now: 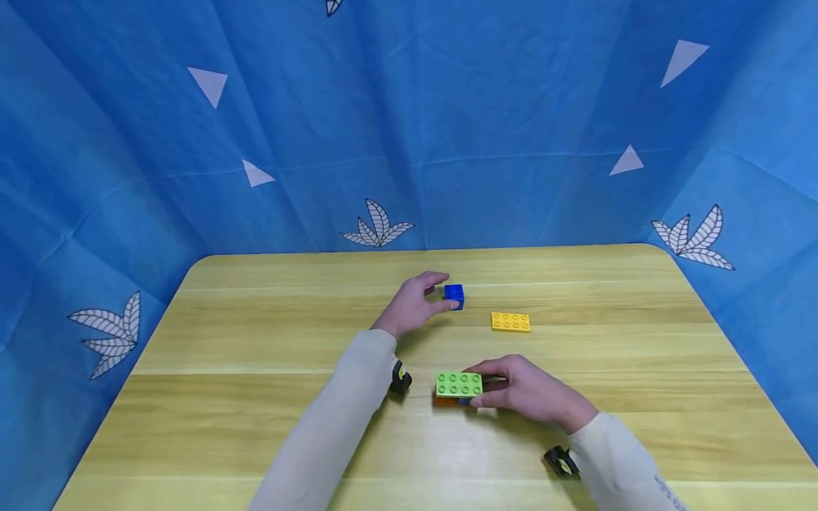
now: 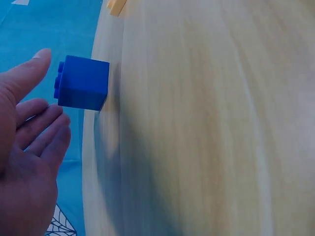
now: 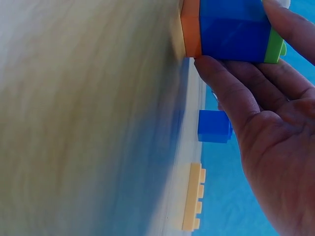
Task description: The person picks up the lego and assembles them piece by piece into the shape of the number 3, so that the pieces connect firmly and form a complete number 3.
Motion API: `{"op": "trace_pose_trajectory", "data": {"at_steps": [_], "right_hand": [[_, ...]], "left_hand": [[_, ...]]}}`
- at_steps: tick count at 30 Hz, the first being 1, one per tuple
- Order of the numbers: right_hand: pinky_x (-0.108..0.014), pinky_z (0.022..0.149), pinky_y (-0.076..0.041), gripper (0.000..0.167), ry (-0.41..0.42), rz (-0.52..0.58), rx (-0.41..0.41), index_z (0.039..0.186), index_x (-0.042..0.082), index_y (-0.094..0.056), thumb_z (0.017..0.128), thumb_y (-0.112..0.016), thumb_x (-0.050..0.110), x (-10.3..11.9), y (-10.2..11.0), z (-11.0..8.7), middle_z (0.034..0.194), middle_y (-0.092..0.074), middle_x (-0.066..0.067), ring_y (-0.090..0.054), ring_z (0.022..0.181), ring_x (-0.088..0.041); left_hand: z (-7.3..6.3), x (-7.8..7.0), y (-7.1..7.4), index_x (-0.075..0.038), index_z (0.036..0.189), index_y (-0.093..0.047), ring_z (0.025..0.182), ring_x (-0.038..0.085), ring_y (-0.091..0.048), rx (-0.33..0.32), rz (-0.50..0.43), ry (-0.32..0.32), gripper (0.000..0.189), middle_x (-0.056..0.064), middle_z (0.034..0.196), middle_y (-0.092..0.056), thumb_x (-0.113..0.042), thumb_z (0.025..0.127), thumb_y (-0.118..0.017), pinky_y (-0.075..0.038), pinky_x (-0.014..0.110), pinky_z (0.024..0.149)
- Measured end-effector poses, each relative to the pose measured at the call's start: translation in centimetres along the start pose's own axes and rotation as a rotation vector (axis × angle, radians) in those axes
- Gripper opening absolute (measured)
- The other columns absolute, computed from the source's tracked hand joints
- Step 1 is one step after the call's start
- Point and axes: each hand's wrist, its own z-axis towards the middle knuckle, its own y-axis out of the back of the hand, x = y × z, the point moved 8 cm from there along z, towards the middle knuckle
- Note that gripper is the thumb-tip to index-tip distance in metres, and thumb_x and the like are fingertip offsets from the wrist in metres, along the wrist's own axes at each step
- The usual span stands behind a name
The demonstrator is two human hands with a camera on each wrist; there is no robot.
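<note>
My left hand (image 1: pixel 412 305) reaches to a small blue brick (image 1: pixel 454 294) toward the back of the table, thumb and fingers spread. In the left wrist view this brick stands just beyond the thumb tip and fingers, studs up. Nearer the front, my right hand (image 1: pixel 533 390) holds a brick stack by its right end, thumb on the near side and fingers on the far side. The stack has a flat green brick (image 1: pixel 459 384) on top, a blue block (image 3: pixel 234 32) in the middle and a flat orange brick (image 3: pixel 191 29) at the bottom.
A flat yellow brick (image 1: pixel 510 322) lies right of the small blue brick, beyond the right hand. The wooden table (image 1: pixel 255 319) has rounded back corners. A blue patterned cloth (image 1: pixel 486 128) hangs behind it and along both sides.
</note>
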Motion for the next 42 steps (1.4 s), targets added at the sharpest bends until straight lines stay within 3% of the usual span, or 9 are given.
{"op": "trace_pose_trajectory", "data": {"at_steps": [6, 12, 21, 32, 42], "right_hand": [[-0.028, 0.085, -0.051, 0.043, -0.016, 0.022, 0.001, 0.126, 0.004, -0.065, 0.089, -0.074, 0.024, -0.2, 0.0, 0.0, 0.11, -0.069, -0.001, -0.064, 0.1, -0.02], [-0.027, 0.084, -0.051, 0.044, -0.026, 0.036, 0.0, 0.126, 0.003, -0.064, 0.089, -0.074, 0.024, -0.2, -0.1, -0.1, 0.11, -0.068, -0.003, -0.064, 0.099, -0.02], [-0.027, 0.083, -0.052, 0.045, -0.011, 0.046, 0.005, 0.126, 0.001, -0.064, 0.089, -0.075, 0.023, 0.2, 0.0, -0.1, 0.11, -0.068, -0.004, -0.065, 0.099, -0.019], [-0.027, 0.082, -0.052, 0.044, 0.005, 0.03, 0.004, 0.126, 0.002, -0.064, 0.088, -0.075, 0.023, 0.3, -0.1, 0.1, 0.108, -0.068, -0.002, -0.066, 0.097, -0.019], [-0.027, 0.083, -0.052, 0.045, -0.012, 0.047, 0.005, 0.126, 0.002, -0.064, 0.088, -0.075, 0.023, 0.2, -0.2, -0.1, 0.109, -0.068, -0.003, -0.066, 0.098, -0.019]], "left_hand": [[0.5, 0.4, -0.3, -0.004, 0.142, -0.05, 0.13, 0.027, -0.047, 0.033, -0.023, 0.047, 0.06, 0.008, 0.145, -0.048, -0.025, 0.091, -0.072, -0.04, 0.034, 0.105], [0.9, 0.4, -0.4, -0.005, 0.14, -0.053, 0.122, 0.023, -0.053, 0.059, 0.062, 0.085, 0.056, 0.009, 0.136, -0.056, -0.026, 0.092, -0.072, -0.043, 0.034, 0.102], [1.4, 0.7, -0.7, -0.003, 0.13, -0.059, 0.105, 0.02, -0.059, 0.043, 0.085, 0.057, 0.042, 0.008, 0.117, -0.062, -0.018, 0.093, -0.071, -0.048, 0.032, 0.093], [0.9, 0.6, -0.2, -0.004, 0.123, -0.06, 0.105, 0.02, -0.057, 0.028, 0.081, 0.032, 0.036, 0.004, 0.114, -0.059, -0.015, 0.091, -0.072, -0.048, 0.031, 0.091], [0.4, 0.6, 0.2, -0.004, 0.12, -0.061, 0.103, 0.02, -0.059, 0.004, -0.008, 0.021, 0.036, 0.002, 0.111, -0.058, -0.016, 0.089, -0.075, -0.05, 0.03, 0.088]]}}
